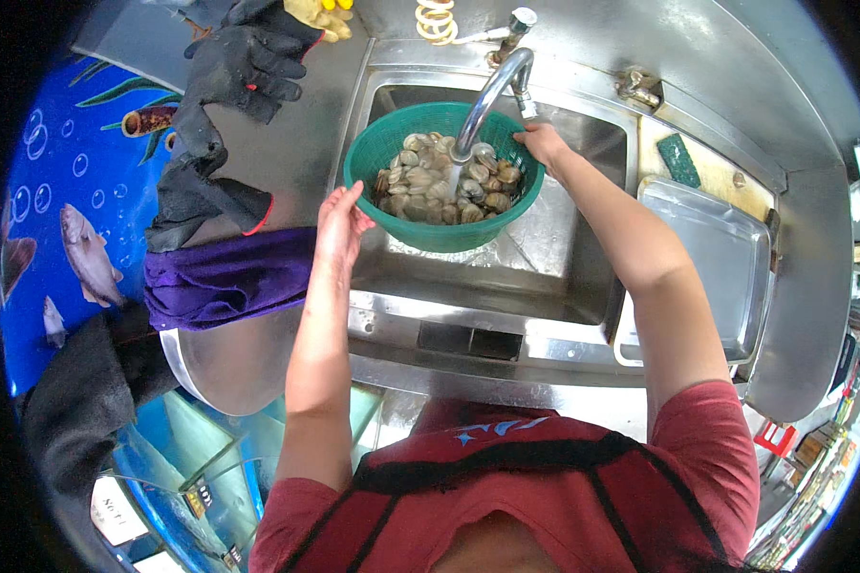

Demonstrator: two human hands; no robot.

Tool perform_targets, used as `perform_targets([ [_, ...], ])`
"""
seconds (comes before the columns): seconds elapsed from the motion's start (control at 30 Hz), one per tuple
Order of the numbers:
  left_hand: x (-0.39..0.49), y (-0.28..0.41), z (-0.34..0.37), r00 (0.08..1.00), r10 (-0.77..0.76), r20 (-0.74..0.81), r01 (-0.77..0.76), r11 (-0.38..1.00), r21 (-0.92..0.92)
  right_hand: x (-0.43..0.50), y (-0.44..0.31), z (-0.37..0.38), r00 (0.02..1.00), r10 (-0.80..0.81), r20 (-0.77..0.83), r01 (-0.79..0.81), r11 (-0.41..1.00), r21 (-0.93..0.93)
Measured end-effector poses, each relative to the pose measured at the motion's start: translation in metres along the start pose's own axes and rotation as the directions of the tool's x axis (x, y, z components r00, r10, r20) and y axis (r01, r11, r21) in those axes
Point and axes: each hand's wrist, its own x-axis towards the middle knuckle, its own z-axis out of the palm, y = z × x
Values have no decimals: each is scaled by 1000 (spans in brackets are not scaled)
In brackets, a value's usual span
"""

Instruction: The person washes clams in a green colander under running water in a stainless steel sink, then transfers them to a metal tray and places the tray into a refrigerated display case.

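Note:
A round green plastic mesh basket (437, 235) full of clams (437, 179) is held over a stainless steel sink (473, 301). On its left side, my left hand (342, 222) grips the rim, thumb on top. Opposite, my right hand (542, 145) holds the rim at the upper right, close to the spout end; its fingers are partly hidden. Water runs from the curved chrome faucet (491, 93) onto the clams. Below the basket, water shows on the sink floor.
Black work gloves (247, 68) and a purple cloth (233, 276) lie left of the sink. To the right are a green scouring pad (679, 160) on a light board (656, 136) and a rectangular metal tray (709, 265). A coiled hose (436, 21) hangs behind the sink.

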Motion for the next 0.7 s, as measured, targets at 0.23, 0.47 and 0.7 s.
perform_targets([
  [0.23, 50, -17, 10, 988, -155, 0, 155, 986, 69, -75, -1, -38, 992, 96, -85, -94, 995, 28],
  [0.47, 73, -51, 37, 988, -149, 43, 139, 974, 181, -176, 22, -43, 978, 12, -208, 30, 981, 194],
  [0.7, 94, -73, 48, 961, -255, 110, 205, 919, 336, -201, 51, -44, 954, 57, -293, 62, 922, 381],
])
